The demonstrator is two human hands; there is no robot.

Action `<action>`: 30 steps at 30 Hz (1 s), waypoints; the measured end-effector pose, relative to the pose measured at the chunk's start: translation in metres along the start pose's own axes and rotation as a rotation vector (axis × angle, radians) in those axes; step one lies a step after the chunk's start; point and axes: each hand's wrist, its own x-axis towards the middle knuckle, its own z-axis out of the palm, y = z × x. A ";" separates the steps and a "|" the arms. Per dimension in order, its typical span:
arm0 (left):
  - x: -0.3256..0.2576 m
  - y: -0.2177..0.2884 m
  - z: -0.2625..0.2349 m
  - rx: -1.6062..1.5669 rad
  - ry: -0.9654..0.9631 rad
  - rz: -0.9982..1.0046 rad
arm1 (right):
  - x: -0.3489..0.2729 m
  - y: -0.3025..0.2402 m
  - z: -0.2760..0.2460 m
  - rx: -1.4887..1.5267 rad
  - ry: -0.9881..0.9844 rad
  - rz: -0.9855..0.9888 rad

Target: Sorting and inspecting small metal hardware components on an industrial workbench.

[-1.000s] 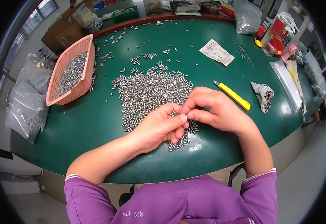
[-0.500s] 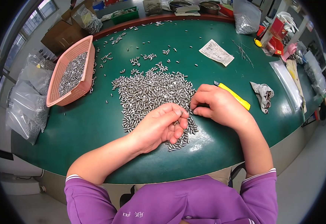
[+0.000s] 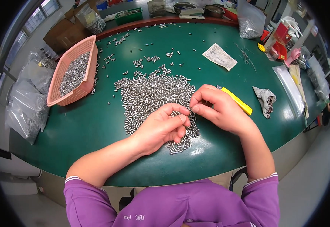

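A heap of small silver metal pins is spread over the green table beneath my hands. My left hand hovers above its near right part, palm turned inward, fingers curled and thumb bent toward the index finger. What lies inside those fingers is too small or hidden to make out. Just right of it, my right hand has thumb and index finger pinched together close to the left fingertips. Any small piece in that pinch cannot be made out.
A pink plastic basket full of pins stands at the left, beside clear bags of pins. Right of my right hand lie a yellow utility knife and a crumpled cloth. A paper slip and thin wires lie farther back.
My right hand has moved slightly left, bringing its pinched fingertips up to the left hand's. The left index finger and thumb have parted a little.
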 end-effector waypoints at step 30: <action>0.000 0.002 0.006 -0.035 0.048 0.027 | -0.003 0.019 -0.001 -0.300 -0.042 -0.045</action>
